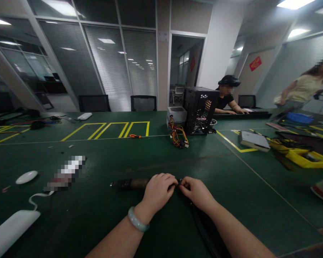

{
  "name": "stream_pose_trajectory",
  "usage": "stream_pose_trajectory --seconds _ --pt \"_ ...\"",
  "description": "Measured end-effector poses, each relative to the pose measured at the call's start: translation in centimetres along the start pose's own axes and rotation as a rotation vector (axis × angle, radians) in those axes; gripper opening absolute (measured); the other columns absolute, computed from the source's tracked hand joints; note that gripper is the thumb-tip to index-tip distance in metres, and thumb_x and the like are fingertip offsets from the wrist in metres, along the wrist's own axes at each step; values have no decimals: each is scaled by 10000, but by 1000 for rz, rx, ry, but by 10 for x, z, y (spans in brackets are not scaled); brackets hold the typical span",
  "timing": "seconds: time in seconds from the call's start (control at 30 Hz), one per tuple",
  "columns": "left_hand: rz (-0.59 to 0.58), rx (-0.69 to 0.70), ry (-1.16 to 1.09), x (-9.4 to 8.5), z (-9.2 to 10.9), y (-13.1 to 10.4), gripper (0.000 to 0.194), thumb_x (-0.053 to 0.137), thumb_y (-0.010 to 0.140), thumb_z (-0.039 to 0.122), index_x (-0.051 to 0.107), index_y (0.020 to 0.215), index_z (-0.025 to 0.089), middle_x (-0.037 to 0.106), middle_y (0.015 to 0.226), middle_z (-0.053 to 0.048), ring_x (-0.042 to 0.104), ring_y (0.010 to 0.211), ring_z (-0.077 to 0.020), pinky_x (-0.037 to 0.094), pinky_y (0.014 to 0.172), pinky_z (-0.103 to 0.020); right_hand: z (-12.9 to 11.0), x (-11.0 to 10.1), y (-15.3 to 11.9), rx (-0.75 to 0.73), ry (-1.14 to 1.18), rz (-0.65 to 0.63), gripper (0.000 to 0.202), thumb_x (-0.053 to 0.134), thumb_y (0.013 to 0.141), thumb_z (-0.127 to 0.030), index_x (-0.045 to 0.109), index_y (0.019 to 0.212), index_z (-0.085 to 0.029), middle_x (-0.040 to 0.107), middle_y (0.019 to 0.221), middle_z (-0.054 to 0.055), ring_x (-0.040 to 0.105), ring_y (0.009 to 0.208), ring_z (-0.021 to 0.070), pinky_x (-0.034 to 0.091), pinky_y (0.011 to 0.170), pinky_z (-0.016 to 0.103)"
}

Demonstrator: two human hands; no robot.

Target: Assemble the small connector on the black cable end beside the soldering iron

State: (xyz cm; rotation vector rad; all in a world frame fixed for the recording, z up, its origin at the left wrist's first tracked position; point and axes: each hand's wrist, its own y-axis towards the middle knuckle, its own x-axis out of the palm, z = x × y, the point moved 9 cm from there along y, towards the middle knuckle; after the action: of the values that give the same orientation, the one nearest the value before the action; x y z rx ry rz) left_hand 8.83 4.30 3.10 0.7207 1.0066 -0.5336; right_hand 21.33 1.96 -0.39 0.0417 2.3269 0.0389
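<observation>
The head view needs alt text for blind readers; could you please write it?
A person's left hand and right hand, fingertips close together, are by a dark cylindrical object on a green table. Beyond stands a black computer case beside coloured cables.

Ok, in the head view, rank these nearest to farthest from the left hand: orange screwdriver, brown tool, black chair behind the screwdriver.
1. Brown tool: just left of the left hand.
2. Orange screwdriver: farther ahead, on the table.
3. Black chair: beyond the table.
</observation>
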Motion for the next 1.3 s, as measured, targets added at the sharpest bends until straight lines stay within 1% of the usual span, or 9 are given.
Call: stream_pose_trajectory --seconds 0.2,0.3,0.4,0.57,0.77,0.93,1.1,1.2,1.3 --pt "10 -67 12 -1 -5 0 145 584 868 259 597 1012 246 646 1029 -7 575 957 -200 416 842 -347 0 0 0 4 -2 2 134 562 845 -294 628 784 -194 649 689 -14 572 611 126 353 560 217" --pt "7 -36 -6 0 -4 0 113 581 869 240 602 977 265 642 1044 16 569 971 -192 412 850 -339 0 0 0 6 2 4 126 565 844 -292 628 791 -197 650 692 -15 575 615 126 356 564 216" --pt "14 -12 -18 0 -2 0 141 569 873 212 600 991 282 636 1073 32 562 997 -186 402 872 -336 -1 -1 -1 0 6 6 130 562 847 -295 626 789 -198 649 690 -17 574 612 125 355 564 218" --pt "13 -79 5 0 -7 0 142 580 865 237 586 1005 261 643 1007 15 576 942 -191 410 832 -338 -1 -1 -2 0 11 7 125 560 847 -290 620 786 -200 645 694 -22 571 612 120 348 558 216" --pt "7 -26 -13 2 -4 0 132 560 874 199 595 976 273 637 1076 28 567 1000 -189 407 862 -340 0 0 0 1 11 8 119 568 842 -285 635 793 -200 644 696 -22 566 617 120 348 559 215" --pt "15 -79 -2 3 -9 0 180 589 862 230 579 1038 268 641 1058 18 579 983 -190 415 852 -348 2 0 0 7 3 14 117 578 838 -286 640 796 -197 653 702 -21 562 617 118 347 564 213" --pt "0 -26 4 3 -4 1 110 581 859 211 603 952 267 632 1118 21 568 1026 -199 409 876 -350 3 2 0 -19 -5 21 101 584 834 -275 644 797 -202 655 707 -23 553 621 118 347 572 214" --pt "20 -26 -12 2 -5 1 162 583 856 204 594 1003 271 631 1130 12 569 1031 -203 410 891 -356 3 3 0 -29 7 22 96 583 834 -272 636 793 -203 646 698 -28 553 615 116 344 565 213" --pt "37 -58 -8 2 -9 0 165 605 848 242 585 1012 252 635 1107 -5 577 1013 -209 414 893 -361 3 2 1 -33 16 26 95 584 834 -273 624 784 -203 634 686 -32 552 607 113 339 556 212"
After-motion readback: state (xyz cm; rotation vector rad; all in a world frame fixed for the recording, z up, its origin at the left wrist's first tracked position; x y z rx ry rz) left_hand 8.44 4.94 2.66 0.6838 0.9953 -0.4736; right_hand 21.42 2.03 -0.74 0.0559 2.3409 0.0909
